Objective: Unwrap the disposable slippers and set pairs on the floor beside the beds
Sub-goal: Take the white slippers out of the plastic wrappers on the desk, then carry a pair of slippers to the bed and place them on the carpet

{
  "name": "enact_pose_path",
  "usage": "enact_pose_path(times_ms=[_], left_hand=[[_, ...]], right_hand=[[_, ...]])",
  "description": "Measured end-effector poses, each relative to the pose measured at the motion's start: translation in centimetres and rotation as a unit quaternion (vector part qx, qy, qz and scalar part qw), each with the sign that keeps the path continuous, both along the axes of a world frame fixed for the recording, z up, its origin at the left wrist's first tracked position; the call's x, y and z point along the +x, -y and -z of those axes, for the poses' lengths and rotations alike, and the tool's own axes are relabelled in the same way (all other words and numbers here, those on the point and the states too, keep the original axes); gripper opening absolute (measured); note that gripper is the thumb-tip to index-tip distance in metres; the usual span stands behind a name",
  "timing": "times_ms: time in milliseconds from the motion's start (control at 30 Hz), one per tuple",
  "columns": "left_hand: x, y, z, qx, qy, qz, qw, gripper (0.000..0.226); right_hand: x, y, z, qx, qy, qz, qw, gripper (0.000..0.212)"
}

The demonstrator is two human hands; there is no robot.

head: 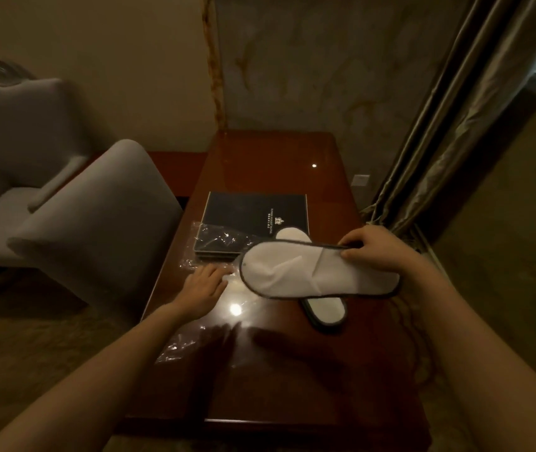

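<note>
My right hand point(371, 251) grips a flat white slipper point(296, 272) with dark trim by its upper edge and holds it above the wooden desk point(269, 158). A second white slipper point(327, 309) lies on the desk beneath it, partly hidden. My left hand point(206, 285) rests flat, fingers apart, on the clear plastic wrapper point(191, 262) spread over the desk's left side. More crumpled clear plastic point(178, 347) lies nearer the front left edge.
A dark hotel folder point(247, 220) lies on the desk behind the slippers. A grey chair point(97, 216) stands against the desk's left side, with a grey armchair point(8, 141) beyond. Curtains point(449, 125) hang at the right, by carpeted floor point(504, 239).
</note>
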State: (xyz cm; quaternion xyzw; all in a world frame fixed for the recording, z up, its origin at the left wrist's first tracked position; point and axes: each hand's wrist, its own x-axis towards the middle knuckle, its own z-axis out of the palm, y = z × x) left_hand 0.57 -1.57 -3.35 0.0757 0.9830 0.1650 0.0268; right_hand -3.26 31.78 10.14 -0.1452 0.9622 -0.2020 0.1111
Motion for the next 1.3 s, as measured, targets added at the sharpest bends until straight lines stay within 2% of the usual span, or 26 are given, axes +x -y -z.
enact_pose_path(times_ms=[133, 233, 400, 500, 600, 667, 800, 867, 1067, 1200, 1300], left_hand=[[0.1, 0.1, 2.0, -0.084, 0.058, 0.018, 0.995, 0.041], [-0.1, -1.1, 3.1, -0.12, 0.097, 0.045, 0.987, 0.057], [-1.6, -3.4, 3.8, -0.142, 0.156, 0.053, 0.976, 0.078], [-3.0, -5.6, 3.1, -0.07, 0.14, -0.01, 0.988, 0.079], [-4.9, -9.3, 2.2, 0.079, 0.092, -0.109, 0.987, 0.067], [-6.2, -12.2, 2.0, 0.176, 0.106, -0.192, 0.96, 0.059], [-8.2, -16.6, 3.4, 0.324, 0.208, -0.299, 0.873, 0.05], [-9.0, -17.8, 4.2, 0.348, 0.224, -0.332, 0.847, 0.056], [-10.6, -18.6, 6.2, 0.361, 0.239, -0.392, 0.812, 0.058], [-11.0, -18.2, 6.4, 0.439, 0.228, -0.379, 0.782, 0.054], [-11.0, -18.2, 5.1, 0.504, 0.202, -0.363, 0.758, 0.049]], right_hand=[[-0.4, -3.0, 1.7, -0.091, -0.004, 0.098, 0.991, 0.027], [-0.8, -3.2, 4.4, -0.126, 0.002, 0.172, 0.977, 0.029], [-1.8, -3.1, 8.1, -0.235, 0.031, 0.296, 0.925, 0.032], [-2.6, -3.6, 9.2, -0.272, 0.037, 0.333, 0.902, 0.03], [-3.5, -4.4, 10.0, -0.295, 0.047, 0.361, 0.883, 0.03], [-4.0, -4.9, 10.7, -0.305, 0.056, 0.376, 0.873, 0.028], [-4.3, -5.9, 12.4, -0.344, 0.109, 0.407, 0.839, 0.027], [-4.2, -6.3, 13.2, -0.356, 0.134, 0.412, 0.828, 0.029], [-4.2, -7.3, 14.4, -0.351, 0.159, 0.407, 0.828, 0.03], [-4.4, -7.4, 14.4, -0.362, 0.16, 0.396, 0.829, 0.036], [-4.7, -7.3, 13.9, -0.375, 0.153, 0.386, 0.829, 0.033]])
